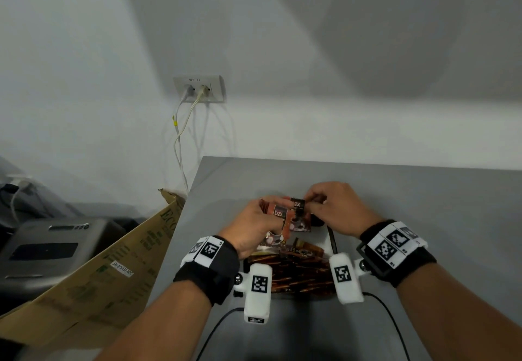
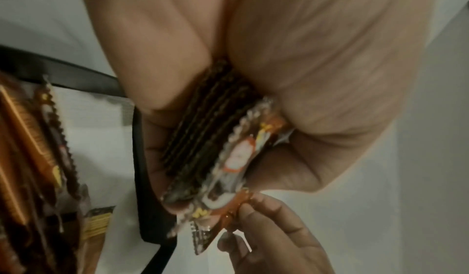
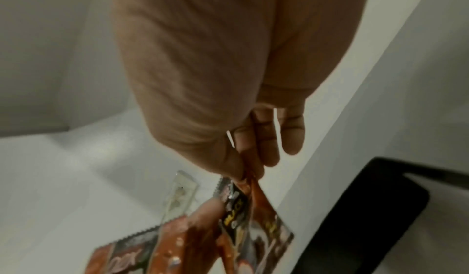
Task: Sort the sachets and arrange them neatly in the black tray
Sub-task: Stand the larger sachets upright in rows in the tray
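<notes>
1. Both forearms reach forward over the grey table (image 1: pixel 423 191).
2. Black tray (image 1: pixel 332 238): beneath the hands, holding sachets.
3. Left hand (image 1: pixel 248 225): fingers curled, gripping a sachet stack (image 2: pixel 203 138).
4. Right hand (image 1: pixel 336 208): thumb and fingertips pinch one sachet (image 1: pixel 298 214) at its top edge, beside the stack.

L hand (image 1: pixel 254 226): fingers curled, gripping stack of sachets (image 2: pixel 203 138) edge-on, palm toward right | R hand (image 1: pixel 336 207): thumb and index fingertips pinching one sachet (image 1: pixel 298 209), other fingers loosely bent | both forearms reaching forward, hands nearly touching, wrists banded
</notes>
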Tool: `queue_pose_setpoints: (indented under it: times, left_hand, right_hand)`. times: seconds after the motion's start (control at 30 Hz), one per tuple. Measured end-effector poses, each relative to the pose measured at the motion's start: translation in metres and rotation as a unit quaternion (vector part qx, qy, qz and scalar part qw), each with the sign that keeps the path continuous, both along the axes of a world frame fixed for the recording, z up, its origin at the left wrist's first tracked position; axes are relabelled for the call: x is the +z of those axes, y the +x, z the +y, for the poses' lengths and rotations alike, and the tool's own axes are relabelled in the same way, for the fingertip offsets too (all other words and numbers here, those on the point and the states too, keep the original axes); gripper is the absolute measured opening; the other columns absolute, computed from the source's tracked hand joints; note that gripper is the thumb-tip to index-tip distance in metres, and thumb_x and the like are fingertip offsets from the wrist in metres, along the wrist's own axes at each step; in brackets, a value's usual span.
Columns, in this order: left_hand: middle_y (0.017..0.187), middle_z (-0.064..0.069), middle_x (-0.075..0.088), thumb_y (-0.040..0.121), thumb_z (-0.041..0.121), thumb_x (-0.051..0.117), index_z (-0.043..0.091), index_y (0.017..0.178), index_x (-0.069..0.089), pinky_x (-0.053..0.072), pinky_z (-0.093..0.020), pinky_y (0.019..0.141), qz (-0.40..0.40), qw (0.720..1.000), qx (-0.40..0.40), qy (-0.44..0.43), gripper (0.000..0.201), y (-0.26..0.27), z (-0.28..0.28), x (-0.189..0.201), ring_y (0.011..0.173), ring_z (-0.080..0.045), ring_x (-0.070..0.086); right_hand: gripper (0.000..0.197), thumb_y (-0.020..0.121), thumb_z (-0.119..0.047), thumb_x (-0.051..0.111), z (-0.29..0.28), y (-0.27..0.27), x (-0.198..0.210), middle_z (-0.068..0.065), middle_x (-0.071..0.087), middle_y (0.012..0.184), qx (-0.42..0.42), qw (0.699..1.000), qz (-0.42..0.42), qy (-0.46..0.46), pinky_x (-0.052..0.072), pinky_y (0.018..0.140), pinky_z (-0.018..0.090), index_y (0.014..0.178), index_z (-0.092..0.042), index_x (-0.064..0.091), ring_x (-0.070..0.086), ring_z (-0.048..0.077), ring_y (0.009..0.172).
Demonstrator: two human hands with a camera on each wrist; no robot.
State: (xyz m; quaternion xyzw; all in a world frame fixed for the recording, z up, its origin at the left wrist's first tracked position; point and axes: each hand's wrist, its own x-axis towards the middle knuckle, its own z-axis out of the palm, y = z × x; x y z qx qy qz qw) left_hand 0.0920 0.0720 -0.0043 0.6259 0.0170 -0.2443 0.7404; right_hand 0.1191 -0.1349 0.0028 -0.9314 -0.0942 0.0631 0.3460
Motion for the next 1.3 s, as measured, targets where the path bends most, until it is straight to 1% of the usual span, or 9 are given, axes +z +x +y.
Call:
queue_pose_setpoints:
  times: [0.07,0.2,0.33,0.5,0.87,0.97,1.07,1.2,1.3]
  left_hand:
    - [0.09,-0.023,0.067,0.061,-0.01,0.054,0.003,0.112,0.069,0.053,-0.037,0.072,0.0,1.0,-0.001,-0.019,0.055,0.001,-0.002,0.002,0.075,-0.03,0.064]
    - [0.097,-0.027,0.063,0.06,-0.009,0.053,0.001,0.112,0.07,0.051,-0.033,0.07,0.001,0.997,0.026,-0.072,0.055,0.001,-0.001,0.004,0.076,-0.03,0.061]
    - [0.101,-0.03,0.055,0.06,-0.01,0.051,-0.008,0.111,0.066,0.052,-0.03,0.065,0.008,0.993,0.045,-0.107,0.053,-0.002,0.002,0.002,0.075,-0.031,0.061]
    - [0.101,-0.029,0.059,0.06,-0.01,0.051,-0.01,0.118,0.062,0.055,-0.031,0.064,0.016,0.992,0.047,-0.112,0.06,-0.007,0.001,-0.001,0.073,-0.03,0.063]
    - [0.105,-0.03,0.063,0.06,-0.01,0.051,-0.006,0.12,0.064,0.05,-0.038,0.079,0.007,0.993,0.08,-0.09,0.061,-0.009,-0.005,-0.005,0.095,-0.039,0.057]
    - [0.109,-0.036,0.065,0.061,-0.01,0.054,0.001,0.119,0.067,0.051,-0.042,0.085,-0.003,0.998,0.051,-0.044,0.06,-0.011,-0.006,-0.005,0.094,-0.038,0.063]
    - [0.106,-0.031,0.067,0.062,-0.01,0.054,0.003,0.119,0.068,0.051,-0.047,0.088,-0.007,0.999,0.023,-0.027,0.06,-0.01,-0.008,-0.002,0.09,-0.036,0.065]
    - [0.092,-0.021,0.067,0.058,-0.008,0.054,0.002,0.115,0.067,0.056,-0.031,0.065,-0.007,0.998,0.055,-0.016,0.059,-0.008,-0.003,0.0,0.073,-0.028,0.066]
    - [0.099,-0.024,0.063,0.063,-0.011,0.053,-0.002,0.116,0.065,0.051,-0.024,0.052,-0.003,0.996,0.09,-0.009,0.055,-0.005,0.01,-0.004,0.072,-0.03,0.064]
  right_hand:
    - [0.017,0.09,-0.015,0.068,0.004,-0.002,0.005,-0.014,0.071,0.082,-0.014,0.999,-0.008,0.047,0.045,0.067,0.007,0.086,-0.032,0.071,0.064,-0.003,0.077]
    - [0.022,0.082,-0.01,0.078,0.006,-0.009,0.002,-0.003,0.075,0.081,-0.029,0.988,0.043,0.145,0.059,0.08,0.034,0.096,-0.024,0.07,0.072,0.012,0.077]
    - [0.028,0.079,-0.003,0.081,0.005,-0.011,-0.004,0.0,0.074,0.077,-0.021,0.983,0.06,0.174,0.06,0.081,0.046,0.098,-0.02,0.069,0.073,0.022,0.075]
    - [0.007,0.083,-0.009,0.079,0.002,-0.013,-0.003,0.0,0.076,0.077,0.002,0.982,0.091,0.166,0.058,0.082,0.039,0.082,-0.013,0.073,0.071,0.019,0.073]
    - [0.004,0.085,-0.005,0.076,-0.002,-0.013,-0.004,0.008,0.078,0.083,-0.026,0.967,0.134,0.215,0.058,0.086,0.04,0.088,-0.006,0.073,0.072,0.021,0.078]
    - [0.005,0.085,-0.012,0.077,-0.002,-0.011,0.002,0.007,0.077,0.087,-0.028,0.974,0.128,0.187,0.057,0.085,0.039,0.089,-0.012,0.073,0.07,0.019,0.081]
    - [0.011,0.086,-0.013,0.075,0.001,-0.004,0.016,-0.004,0.075,0.084,-0.008,0.994,0.054,0.098,0.054,0.078,0.025,0.088,-0.023,0.074,0.07,0.009,0.078]
    - [0.017,0.09,-0.011,0.069,-0.003,0.007,0.022,-0.011,0.072,0.08,-0.005,1.0,0.0,-0.006,0.046,0.065,0.012,0.086,-0.028,0.07,0.066,-0.001,0.076]
    - [0.017,0.091,-0.009,0.065,-0.009,0.009,0.006,-0.009,0.072,0.079,-0.008,0.999,0.007,-0.047,0.055,0.07,0.02,0.087,-0.025,0.069,0.068,0.007,0.075]
